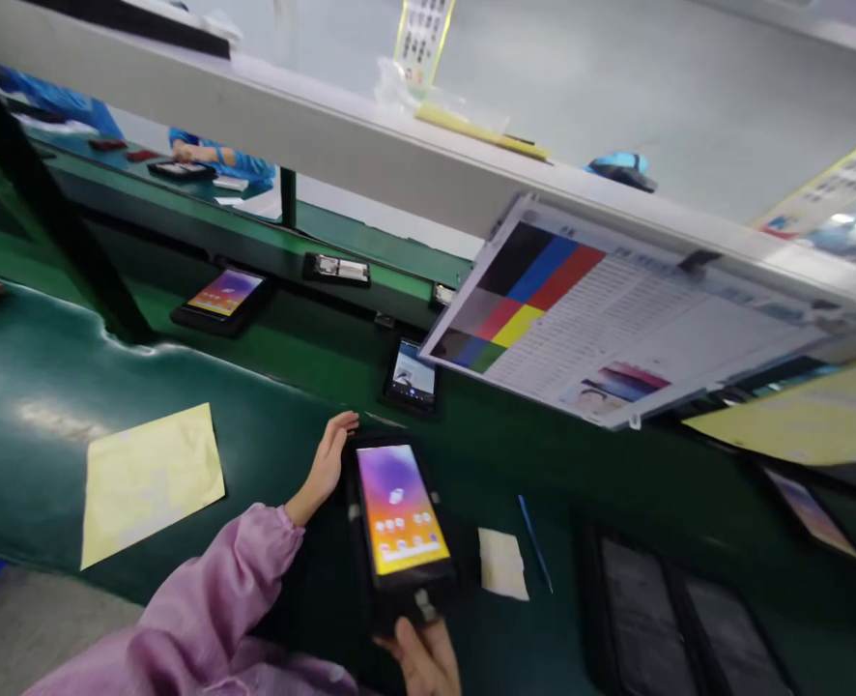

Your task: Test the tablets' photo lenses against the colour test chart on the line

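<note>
The left hand [325, 471] rests against the upper left edge of a lit smartphone [401, 512], fingers extended and lightly curved along its side; the grip is loose, a steadying contact rather than a closed hold. The right hand [423, 657] meets the phone at its lower end, thumb and fingers at the bottom edge near a small fitting there; how firmly it closes cannot be told, as most of the hand is cut off by the frame. The phone lies face up on the green counter [269, 435], screen showing an orange-to-purple home page.

Judged step: the unit is seated and held for screen inspection. The next move calls for both hands to keep the phone square and the display unobstructed.

Beside the phone lie a small pale cloth [502, 563] and a blue pen [535, 542]; a yellow sheet [149, 478] lies well to the left. More lit phones sit farther along the counter, one [412, 373] just beyond the left hand, another [223, 294] further off. A colour-chart instruction sheet [602, 319] hangs tilted from the white overhead shelf [312, 135]. Across the line, another person's blue sleeve [236, 162] works at a second bench.
</note>
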A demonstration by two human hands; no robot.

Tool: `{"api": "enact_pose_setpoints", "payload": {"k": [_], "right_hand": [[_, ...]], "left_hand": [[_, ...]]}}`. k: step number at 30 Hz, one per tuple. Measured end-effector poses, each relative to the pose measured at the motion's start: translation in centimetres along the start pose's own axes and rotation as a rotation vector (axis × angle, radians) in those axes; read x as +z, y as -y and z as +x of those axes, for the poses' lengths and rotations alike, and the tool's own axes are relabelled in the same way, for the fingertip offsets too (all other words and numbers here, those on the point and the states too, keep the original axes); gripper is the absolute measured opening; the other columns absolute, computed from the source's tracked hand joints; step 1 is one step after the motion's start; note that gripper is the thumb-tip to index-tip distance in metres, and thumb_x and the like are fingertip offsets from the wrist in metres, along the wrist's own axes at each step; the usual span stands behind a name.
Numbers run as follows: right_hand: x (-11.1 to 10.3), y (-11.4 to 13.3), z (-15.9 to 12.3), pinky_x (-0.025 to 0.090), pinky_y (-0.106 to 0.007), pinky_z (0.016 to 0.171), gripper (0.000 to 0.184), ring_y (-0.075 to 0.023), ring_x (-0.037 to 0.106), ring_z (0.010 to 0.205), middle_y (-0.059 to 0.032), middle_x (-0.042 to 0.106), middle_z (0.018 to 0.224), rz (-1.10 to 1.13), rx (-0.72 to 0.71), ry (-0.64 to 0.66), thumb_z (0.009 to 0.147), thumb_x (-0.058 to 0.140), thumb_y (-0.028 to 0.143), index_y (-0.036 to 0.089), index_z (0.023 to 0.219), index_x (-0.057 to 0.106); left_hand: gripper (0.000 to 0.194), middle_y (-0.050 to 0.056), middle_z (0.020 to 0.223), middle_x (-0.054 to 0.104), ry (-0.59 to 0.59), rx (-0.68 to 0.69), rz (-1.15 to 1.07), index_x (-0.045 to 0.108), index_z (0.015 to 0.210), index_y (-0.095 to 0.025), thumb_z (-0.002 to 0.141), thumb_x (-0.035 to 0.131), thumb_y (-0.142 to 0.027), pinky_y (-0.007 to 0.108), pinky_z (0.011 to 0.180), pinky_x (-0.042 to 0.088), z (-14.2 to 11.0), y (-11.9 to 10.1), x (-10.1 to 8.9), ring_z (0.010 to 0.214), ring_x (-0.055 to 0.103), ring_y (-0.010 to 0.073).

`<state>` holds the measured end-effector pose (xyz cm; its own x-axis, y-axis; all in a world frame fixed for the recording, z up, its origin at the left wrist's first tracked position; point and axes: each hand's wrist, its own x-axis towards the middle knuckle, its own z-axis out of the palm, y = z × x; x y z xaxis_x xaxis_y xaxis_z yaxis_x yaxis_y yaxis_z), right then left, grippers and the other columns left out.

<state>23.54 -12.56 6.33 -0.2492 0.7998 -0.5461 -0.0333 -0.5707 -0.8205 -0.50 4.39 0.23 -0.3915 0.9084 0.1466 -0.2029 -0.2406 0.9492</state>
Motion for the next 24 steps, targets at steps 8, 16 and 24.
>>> {"api": "enact_pose_setpoints", "payload": {"k": [8,16,24], "right_hand": [[-0.2,1.2,1.3,0.046,-0.029,0.055,0.056,-0.0181,0.058,0.060,-0.0036,0.063,0.068,-0.336,-0.049,-0.017,0.078,0.075,0.074,0.019,0.080,0.066],[-0.1,3.2,6.2,0.046,-0.031,0.065,0.045,-0.0194,0.054,0.074,0.0005,0.054,0.087,-0.469,-0.293,-0.306,0.073,0.079,0.041,0.023,0.108,0.057],[0.6,2.5,5.9,0.049,-0.032,0.065,0.041,-0.0184,0.054,0.073,0.0013,0.050,0.088,-0.515,-0.317,-0.308,0.080,0.073,0.038,0.023,0.111,0.052]], "left_hand": [[0.049,0.012,0.131,0.066,-0.033,-0.047,0.092,0.062,0.130,-0.017,0.102,0.051,-0.056,0.055,0.108,0.047,1.5,-0.3,-1.6,0.120,0.064,0.0276],[0.046,0.011,0.125,0.068,0.031,-0.019,0.244,0.066,0.122,-0.016,0.103,0.050,-0.055,0.055,0.110,0.045,1.2,-0.8,-1.9,0.120,0.064,0.0270],[0.044,0.011,0.123,0.069,0.112,0.072,0.450,0.066,0.120,-0.016,0.106,0.045,-0.052,0.054,0.109,0.046,1.0,-2.2,-1.8,0.121,0.063,0.0264]]}}
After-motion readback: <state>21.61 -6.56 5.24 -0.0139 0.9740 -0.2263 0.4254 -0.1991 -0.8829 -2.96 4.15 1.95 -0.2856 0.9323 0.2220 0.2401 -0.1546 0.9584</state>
